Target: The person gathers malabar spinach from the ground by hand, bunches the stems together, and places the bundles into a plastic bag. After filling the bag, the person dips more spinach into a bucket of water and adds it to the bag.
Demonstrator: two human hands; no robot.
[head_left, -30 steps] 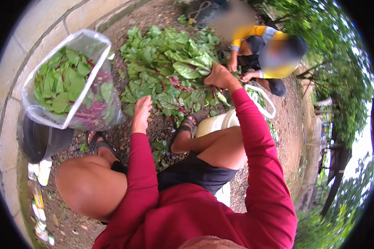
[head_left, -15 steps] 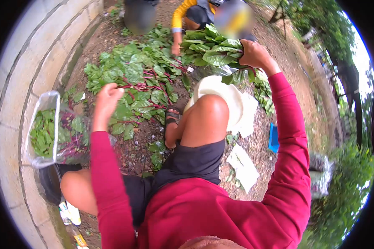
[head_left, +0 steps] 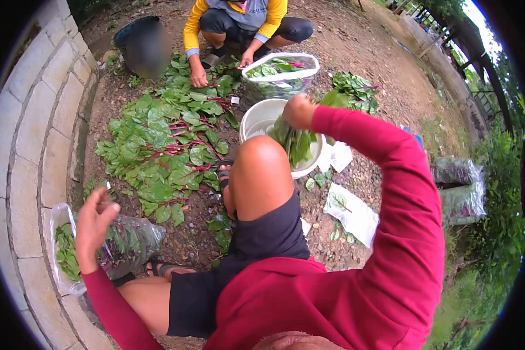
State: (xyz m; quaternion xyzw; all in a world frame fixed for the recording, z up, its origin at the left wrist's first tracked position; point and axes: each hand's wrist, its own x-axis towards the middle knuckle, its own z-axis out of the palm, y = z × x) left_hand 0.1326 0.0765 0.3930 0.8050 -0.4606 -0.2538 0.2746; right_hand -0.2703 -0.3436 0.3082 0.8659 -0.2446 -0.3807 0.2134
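Observation:
My right hand [head_left: 300, 112] is closed on a bunch of green leaves [head_left: 294, 142], which hangs down into the white bucket [head_left: 252, 122] beside my raised knee. My left hand [head_left: 97, 220] is raised with its fingers apart, near the clear plastic bag of leaves [head_left: 128, 242] at the lower left. No object shows in it. Between my hands and the wall, a wide pile of leafy greens with purple-red stems [head_left: 151, 146] lies on the ground.
A co-worker [head_left: 236, 23] squats at the top, hands at the pile. Beside them are another filled bag [head_left: 283, 76] and a dark tub [head_left: 137, 35]. A block wall [head_left: 46, 116] runs along the left. White sheets [head_left: 351, 214] and more greens [head_left: 356, 92] lie at right.
My right hand has lowered the leaf bunch from above the bucket into its opening. My left hand has moved left and down, its fingers now spread. The view has shifted, showing more of the co-worker.

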